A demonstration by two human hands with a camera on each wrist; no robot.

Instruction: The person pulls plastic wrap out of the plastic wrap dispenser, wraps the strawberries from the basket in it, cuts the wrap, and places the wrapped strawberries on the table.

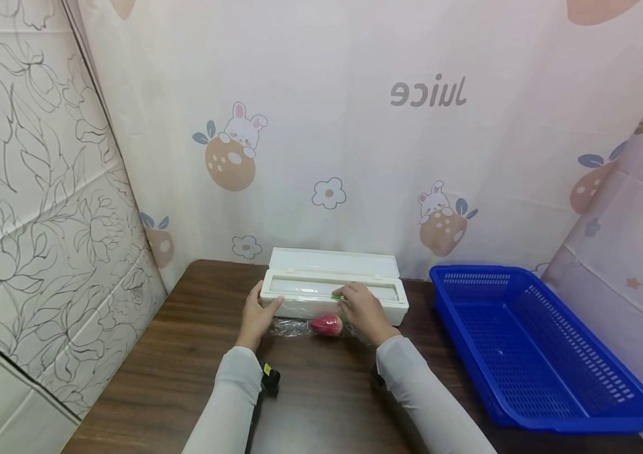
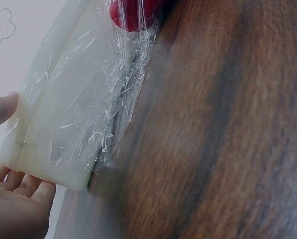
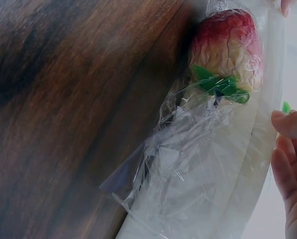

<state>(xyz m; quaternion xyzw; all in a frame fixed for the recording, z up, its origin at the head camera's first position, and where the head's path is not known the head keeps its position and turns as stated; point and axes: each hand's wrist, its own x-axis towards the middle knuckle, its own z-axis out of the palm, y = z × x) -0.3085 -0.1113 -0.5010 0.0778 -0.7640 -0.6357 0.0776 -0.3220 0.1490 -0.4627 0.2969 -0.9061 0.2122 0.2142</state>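
A white cling film dispenser (image 1: 304, 309) stands at the table's back with its lid (image 1: 333, 260) raised. My left hand (image 1: 256, 315) grips its left end, thumb on top and fingers round the end in the left wrist view. With my right hand (image 1: 364, 310) I pinch the small green slide cutter (image 1: 335, 296) on the front rim, right of the middle; fingers partly hide it. Clear cling film (image 2: 88, 114) drapes down the dispenser's front. Wrapped in it, a red and cream toy fruit (image 3: 228, 47) with green leaves lies against the front, between my hands.
A blue plastic basket (image 1: 469, 359) stands on the right of the brown wooden table (image 1: 185, 378). Behind the dispenser hangs a printed curtain (image 1: 327, 126), and a flower-patterned panel (image 1: 43, 221) closes the left side.
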